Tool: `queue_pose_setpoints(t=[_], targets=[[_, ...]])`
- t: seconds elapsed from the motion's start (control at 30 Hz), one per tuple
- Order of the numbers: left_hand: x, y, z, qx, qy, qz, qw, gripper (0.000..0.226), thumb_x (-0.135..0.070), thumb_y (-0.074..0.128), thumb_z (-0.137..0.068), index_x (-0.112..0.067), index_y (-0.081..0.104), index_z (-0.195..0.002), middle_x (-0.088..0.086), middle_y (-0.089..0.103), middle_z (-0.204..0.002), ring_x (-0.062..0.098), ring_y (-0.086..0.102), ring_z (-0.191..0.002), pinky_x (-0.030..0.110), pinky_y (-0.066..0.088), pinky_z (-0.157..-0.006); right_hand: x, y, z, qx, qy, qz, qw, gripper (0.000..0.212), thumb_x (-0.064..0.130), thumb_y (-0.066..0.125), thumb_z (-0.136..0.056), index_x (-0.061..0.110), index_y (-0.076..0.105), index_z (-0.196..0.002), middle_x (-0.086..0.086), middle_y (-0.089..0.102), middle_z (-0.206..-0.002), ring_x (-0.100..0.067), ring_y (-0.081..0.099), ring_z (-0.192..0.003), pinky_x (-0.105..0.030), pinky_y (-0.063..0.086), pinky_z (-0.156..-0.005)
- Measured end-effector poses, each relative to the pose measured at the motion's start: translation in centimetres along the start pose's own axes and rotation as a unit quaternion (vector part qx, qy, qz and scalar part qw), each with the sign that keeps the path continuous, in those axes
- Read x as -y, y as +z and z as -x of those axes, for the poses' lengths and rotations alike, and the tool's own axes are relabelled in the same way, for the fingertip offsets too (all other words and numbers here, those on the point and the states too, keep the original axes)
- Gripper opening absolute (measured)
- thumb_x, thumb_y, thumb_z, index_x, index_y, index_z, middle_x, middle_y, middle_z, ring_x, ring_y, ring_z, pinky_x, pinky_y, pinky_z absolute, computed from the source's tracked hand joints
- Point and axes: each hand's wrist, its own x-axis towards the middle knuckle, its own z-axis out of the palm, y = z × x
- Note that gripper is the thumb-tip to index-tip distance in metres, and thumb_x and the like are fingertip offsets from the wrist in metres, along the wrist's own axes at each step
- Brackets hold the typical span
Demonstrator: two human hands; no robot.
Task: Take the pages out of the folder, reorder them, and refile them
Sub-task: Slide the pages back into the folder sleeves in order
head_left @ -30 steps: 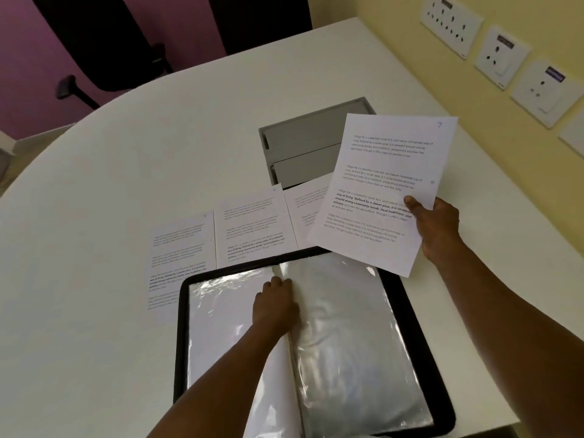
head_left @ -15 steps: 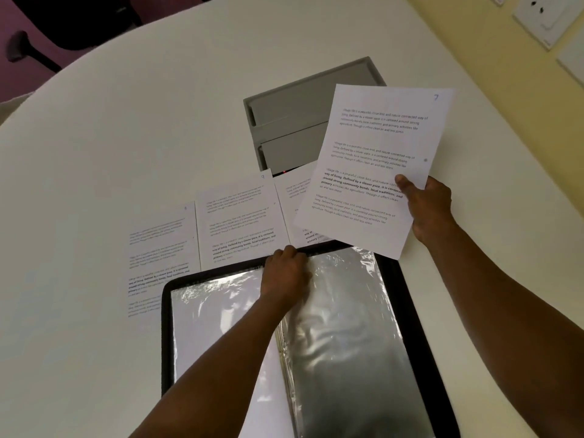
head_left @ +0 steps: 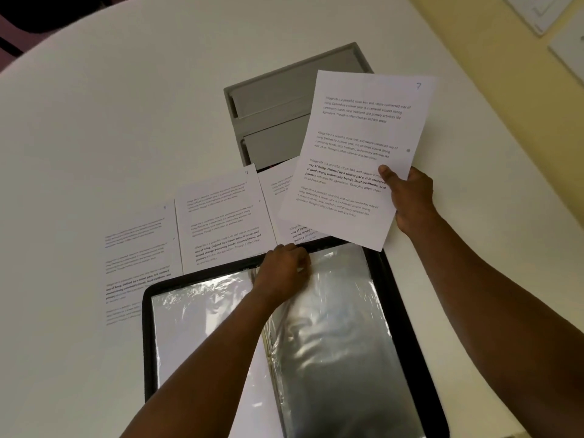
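Note:
A black folder (head_left: 410, 311) lies open on the white table, showing shiny plastic sleeves (head_left: 335, 336). My left hand (head_left: 284, 271) grips the top edge of the right-hand sleeve near the spine. My right hand (head_left: 410, 199) pinches a printed page marked 7 (head_left: 357, 147) by its right edge and holds it tilted above the folder's far right corner. Three more printed pages lie flat in a row beyond the folder: left page (head_left: 139, 257), middle page (head_left: 221, 216), and a right page (head_left: 278, 203) partly hidden under the held sheet.
A grey recessed cable box (head_left: 284, 109) is set into the table beyond the pages. A yellow wall with white sockets (head_left: 550, 14) runs along the right. The table's edge curves at the far left, where a dark chair (head_left: 19, 23) stands.
My left hand slid up the sleeve to its top edge and took hold there. The page in my right hand stayed almost where it was. The camera tilted down and moved closer.

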Motion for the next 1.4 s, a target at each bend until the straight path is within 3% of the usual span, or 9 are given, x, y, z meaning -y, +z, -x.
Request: queue_pose_setpoints(t=[0.3, 0.4, 0.47, 0.53, 0.73, 0.9, 1.13, 1.27, 1.4], targets=[[-0.8, -1.2, -0.5, 0.019, -0.038, 0.126, 0.991, 0.018, -0.021, 0.075, -0.08, -0.026, 0.058, -0.082, -0.007, 0.066, -0.082, 0.012, 0.064, -0.082, 0.034, 0.053, -0.077, -0.4, 0.0, -0.6, -0.001, -0.001, 0.007, 1.0, 0.011, 0.018, 0.071, -0.088, 0.018, 0.067, -0.099, 0.007, 0.07, -0.092, -0.009, 0.068, -0.079, -0.023, 0.055, -0.065], [-0.9, -1.5, -0.3, 0.016, -0.057, 0.16, 0.985, 0.022, -0.02, 0.077, -0.08, -0.024, 0.061, -0.094, -0.01, 0.063, -0.079, 0.006, 0.062, -0.074, 0.018, 0.048, -0.067, -0.7, -0.1, -0.7, -0.004, 0.002, 0.003, 1.0, 0.012, 0.018, 0.071, -0.088, 0.018, 0.067, -0.099, 0.006, 0.07, -0.093, -0.011, 0.069, -0.082, -0.024, 0.055, -0.068], [-0.9, -1.6, -0.4, 0.019, -0.075, 0.175, 0.982, 0.015, -0.018, 0.077, -0.08, -0.025, 0.064, -0.081, -0.014, 0.064, -0.076, 0.001, 0.061, -0.07, 0.016, 0.044, -0.064, -0.7, -0.2, -0.7, -0.004, 0.003, -0.002, 1.0, 0.011, 0.018, 0.071, -0.088, 0.018, 0.067, -0.098, 0.005, 0.07, -0.094, -0.012, 0.069, -0.084, -0.026, 0.056, -0.07], [-0.9, -1.5, -0.6, 0.023, -0.073, 0.171, 0.982, 0.013, -0.018, 0.077, -0.08, -0.026, 0.069, -0.074, -0.012, 0.069, -0.08, 0.002, 0.063, -0.077, 0.024, 0.05, -0.072, -0.7, -0.3, -0.7, -0.007, 0.001, -0.004, 1.0, 0.011, 0.017, 0.071, -0.088, 0.019, 0.067, -0.098, 0.006, 0.07, -0.093, -0.012, 0.069, -0.082, -0.025, 0.056, -0.069], [-0.7, -0.9, -0.5, -0.033, 0.036, 0.009, 0.999, 0.013, -0.023, 0.067, -0.089, -0.019, 0.077, -0.096, -0.001, 0.069, -0.093, 0.018, 0.061, -0.086, 0.032, 0.049, -0.078, -0.4, -0.1, -1.0, -0.013, -0.001, -0.012, 1.0, 0.009, 0.017, 0.07, -0.088, 0.02, 0.067, -0.096, 0.006, 0.071, -0.094, -0.012, 0.069, -0.083, -0.027, 0.057, -0.07], [-1.1, -0.8, 0.6, -0.086, 0.028, 0.002, 0.996, 0.015, -0.02, 0.059, -0.09, -0.018, 0.074, -0.091, -0.002, 0.074, -0.082, 0.019, 0.068, -0.069, 0.036, 0.056, -0.069, -0.2, 0.5, -1.5, -0.012, -0.003, -0.013, 1.0, 0.01, 0.017, 0.07, -0.088, 0.019, 0.067, -0.097, 0.006, 0.071, -0.094, -0.011, 0.069, -0.082, -0.028, 0.056, -0.07], [-1.8, -0.5, 1.6, -0.139, 0.043, -0.054, 0.988, 0.003, -0.01, 0.074, -0.078, -0.013, 0.074, -0.077, 0.001, 0.063, -0.093, 0.021, 0.055, -0.083, 0.034, 0.05, -0.064, -0.2, 2.1, -1.7, -0.001, -0.005, -0.015, 1.0, 0.012, 0.016, 0.07, -0.089, 0.018, 0.067, -0.1, 0.006, 0.07, -0.095, -0.009, 0.069, -0.082, -0.028, 0.057, -0.071], [-2.1, -0.4, 2.1, -0.118, 0.032, -0.059, 0.991, 0.009, -0.009, 0.065, -0.084, -0.014, 0.069, -0.078, -0.001, 0.063, -0.077, 0.018, 0.055, -0.073, 0.028, 0.043, -0.058, -0.4, 3.0, -1.6, 0.011, -0.012, -0.019, 1.0, 0.01, 0.015, 0.069, -0.089, 0.018, 0.067, -0.098, 0.007, 0.07, -0.092, -0.006, 0.069, -0.078, -0.023, 0.055, -0.066], [-2.4, -0.5, 2.2, -0.057, -0.018, -0.016, 0.998, 0.015, -0.022, 0.043, -0.099, -0.02, 0.058, -0.1, 0.0, 0.063, -0.079, 0.016, 0.054, -0.068, 0.028, 0.04, -0.056, -0.6, 4.2, -1.4, 0.027, -0.008, -0.024, 0.999, 0.008, 0.017, 0.07, -0.089, 0.019, 0.067, -0.096, 0.004, 0.071, -0.094, -0.01, 0.069, -0.081, -0.028, 0.057, -0.071]])
